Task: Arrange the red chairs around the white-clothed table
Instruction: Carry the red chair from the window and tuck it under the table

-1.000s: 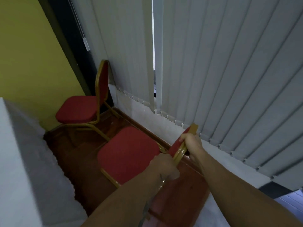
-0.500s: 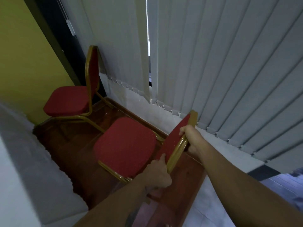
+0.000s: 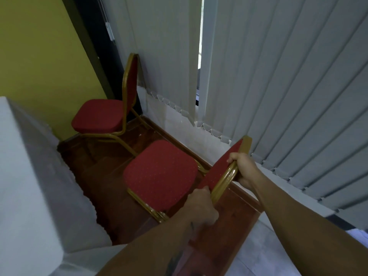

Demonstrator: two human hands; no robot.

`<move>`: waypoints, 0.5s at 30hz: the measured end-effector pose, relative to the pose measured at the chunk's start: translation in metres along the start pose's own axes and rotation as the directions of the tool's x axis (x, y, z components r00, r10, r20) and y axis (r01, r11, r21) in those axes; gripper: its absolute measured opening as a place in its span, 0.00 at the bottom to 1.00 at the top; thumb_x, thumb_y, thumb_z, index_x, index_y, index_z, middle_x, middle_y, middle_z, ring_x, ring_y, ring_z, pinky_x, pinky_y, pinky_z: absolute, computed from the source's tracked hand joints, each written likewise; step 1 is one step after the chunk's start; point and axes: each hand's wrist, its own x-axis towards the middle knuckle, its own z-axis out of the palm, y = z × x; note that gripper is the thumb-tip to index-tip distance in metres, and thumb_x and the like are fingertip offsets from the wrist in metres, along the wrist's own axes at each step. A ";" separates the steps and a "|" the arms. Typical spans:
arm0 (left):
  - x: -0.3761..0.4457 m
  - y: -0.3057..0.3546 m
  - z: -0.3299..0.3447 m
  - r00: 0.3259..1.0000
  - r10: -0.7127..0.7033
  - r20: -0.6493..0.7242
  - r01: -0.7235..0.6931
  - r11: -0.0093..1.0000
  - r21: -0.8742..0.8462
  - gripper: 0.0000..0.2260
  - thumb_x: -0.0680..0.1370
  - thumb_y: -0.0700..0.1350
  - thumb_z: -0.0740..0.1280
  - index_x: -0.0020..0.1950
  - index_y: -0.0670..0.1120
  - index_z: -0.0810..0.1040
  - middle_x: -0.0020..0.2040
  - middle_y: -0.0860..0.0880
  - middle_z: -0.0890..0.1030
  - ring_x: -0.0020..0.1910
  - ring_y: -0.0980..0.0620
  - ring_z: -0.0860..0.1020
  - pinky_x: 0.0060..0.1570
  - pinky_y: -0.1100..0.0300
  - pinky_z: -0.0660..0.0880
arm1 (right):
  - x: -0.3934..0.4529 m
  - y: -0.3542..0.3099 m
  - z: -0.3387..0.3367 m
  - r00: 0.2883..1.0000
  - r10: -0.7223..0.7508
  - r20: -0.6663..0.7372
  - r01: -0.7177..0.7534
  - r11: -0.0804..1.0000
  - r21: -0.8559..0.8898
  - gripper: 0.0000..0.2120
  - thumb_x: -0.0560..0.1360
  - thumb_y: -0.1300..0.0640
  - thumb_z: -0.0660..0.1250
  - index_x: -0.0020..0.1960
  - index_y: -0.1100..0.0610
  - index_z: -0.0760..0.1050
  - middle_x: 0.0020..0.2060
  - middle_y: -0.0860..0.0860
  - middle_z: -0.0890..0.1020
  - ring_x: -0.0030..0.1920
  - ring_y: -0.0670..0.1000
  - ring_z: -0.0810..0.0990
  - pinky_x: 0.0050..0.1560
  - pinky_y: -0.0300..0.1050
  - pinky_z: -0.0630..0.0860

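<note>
A red chair with a gold frame stands on the dark wooden floor in front of me, its seat facing the white-clothed table at the left. My left hand grips the lower part of its backrest top rail, and my right hand grips the same rail higher up near the corner. A second red chair stands further back in the corner, its backrest against the blinds and its seat toward the yellow wall.
Grey vertical blinds run along the right side with a gap showing a window. A yellow wall closes the far left. White floor tiles begin at the lower right, beyond the wooden strip.
The near chair has stayed in my two hands with little shift in place. My left hand slid slightly along the rail, and my view swung between frames.
</note>
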 end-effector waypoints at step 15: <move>0.006 0.002 0.014 1.000 -0.011 -0.006 0.011 1.000 0.016 0.27 0.70 0.42 0.72 0.68 0.45 0.72 0.62 0.43 0.78 0.59 0.40 0.78 0.58 0.52 0.77 | -0.003 0.001 -0.007 0.998 -0.002 0.059 0.003 1.000 -0.028 0.07 0.71 0.69 0.60 0.38 0.59 0.67 0.28 0.53 0.71 0.27 0.52 0.74 0.36 0.48 0.75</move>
